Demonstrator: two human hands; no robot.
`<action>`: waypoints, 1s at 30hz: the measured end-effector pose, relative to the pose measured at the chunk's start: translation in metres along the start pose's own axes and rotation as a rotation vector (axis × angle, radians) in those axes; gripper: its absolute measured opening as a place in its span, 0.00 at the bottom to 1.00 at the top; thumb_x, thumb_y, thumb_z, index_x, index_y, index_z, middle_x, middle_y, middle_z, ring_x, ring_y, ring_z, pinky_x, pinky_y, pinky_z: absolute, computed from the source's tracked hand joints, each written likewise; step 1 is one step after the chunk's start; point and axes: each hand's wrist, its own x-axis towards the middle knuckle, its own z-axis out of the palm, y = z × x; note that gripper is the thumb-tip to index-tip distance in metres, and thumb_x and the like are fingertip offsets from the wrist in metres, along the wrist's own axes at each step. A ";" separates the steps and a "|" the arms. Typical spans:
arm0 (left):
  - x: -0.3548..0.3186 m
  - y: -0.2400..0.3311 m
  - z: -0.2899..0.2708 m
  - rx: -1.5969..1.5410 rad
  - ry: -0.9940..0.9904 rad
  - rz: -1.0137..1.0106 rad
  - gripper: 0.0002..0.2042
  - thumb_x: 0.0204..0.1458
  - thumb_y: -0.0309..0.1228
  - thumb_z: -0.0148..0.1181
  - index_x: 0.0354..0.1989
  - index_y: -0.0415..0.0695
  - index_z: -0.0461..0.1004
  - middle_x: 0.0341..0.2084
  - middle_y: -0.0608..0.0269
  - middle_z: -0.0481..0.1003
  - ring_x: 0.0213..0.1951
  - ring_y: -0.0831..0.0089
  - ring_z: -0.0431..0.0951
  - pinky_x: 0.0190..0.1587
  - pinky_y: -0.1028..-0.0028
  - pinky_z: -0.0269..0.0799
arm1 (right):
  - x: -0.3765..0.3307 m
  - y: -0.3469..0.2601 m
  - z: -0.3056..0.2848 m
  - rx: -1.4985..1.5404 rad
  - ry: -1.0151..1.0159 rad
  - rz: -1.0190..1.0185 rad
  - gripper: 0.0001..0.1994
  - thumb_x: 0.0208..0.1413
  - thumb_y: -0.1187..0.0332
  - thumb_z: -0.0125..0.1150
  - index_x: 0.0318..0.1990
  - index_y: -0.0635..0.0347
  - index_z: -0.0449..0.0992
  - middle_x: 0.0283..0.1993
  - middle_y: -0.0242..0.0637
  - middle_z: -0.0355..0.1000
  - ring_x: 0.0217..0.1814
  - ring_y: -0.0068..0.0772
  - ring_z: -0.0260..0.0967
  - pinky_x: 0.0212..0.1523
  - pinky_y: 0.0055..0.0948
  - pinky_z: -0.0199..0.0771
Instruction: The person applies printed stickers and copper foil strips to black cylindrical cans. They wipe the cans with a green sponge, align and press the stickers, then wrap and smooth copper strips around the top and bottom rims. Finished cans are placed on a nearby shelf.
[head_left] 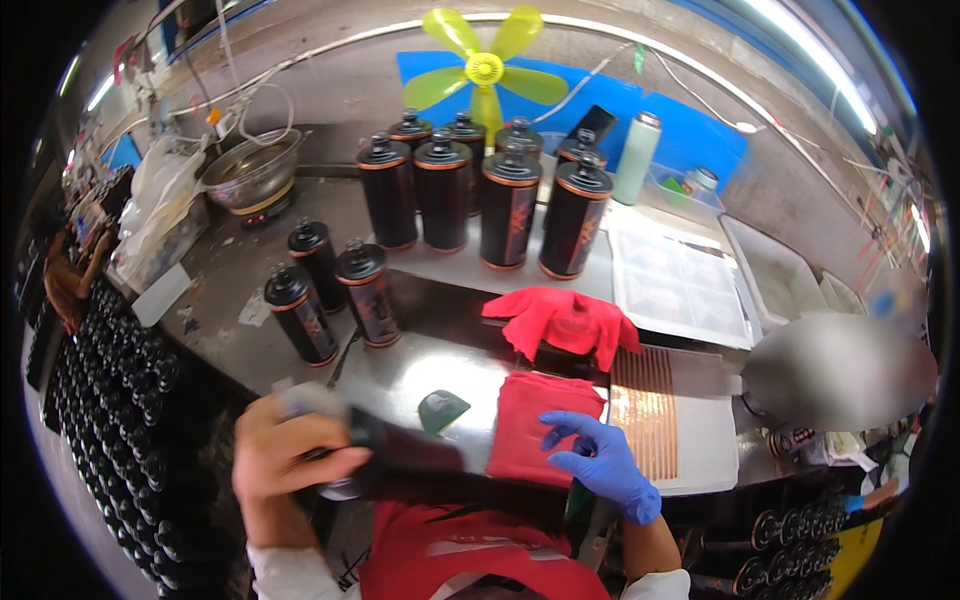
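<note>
My left hand (285,445), bare and blurred by motion, is closed on the top end of a black bottle (415,460). The bottle lies tilted nearly flat, its body reaching rightward over the table's near edge. My right hand (600,462) wears a blue glove. Its fingers are apart with nothing between them, just over a folded red cloth (530,425). A dark green flat piece (440,408) rests on the shiny metal surface beyond the bottle. Farther back, a crumpled red cloth (565,318) lies beside a sheet with copper-coloured stripes (645,415).
Several black bottles with copper rims (440,195) stand at the back; three more (370,300) stand left. Behind are a yellow-green fan (485,70) and a pale green flask (636,160). A metal bowl (255,170) sits at back left, a white tray (680,285) right. A blurred patch covers the far right.
</note>
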 end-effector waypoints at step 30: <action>0.056 -0.025 0.256 -1.260 -0.281 -0.783 0.46 0.44 0.32 0.63 0.67 0.40 0.36 0.63 0.55 0.51 0.63 0.67 0.54 0.62 0.70 0.49 | 0.116 0.052 -0.195 -0.590 0.281 -0.061 0.09 0.46 0.69 0.63 0.37 0.56 0.79 0.36 0.36 0.73 0.38 0.34 0.72 0.40 0.26 0.71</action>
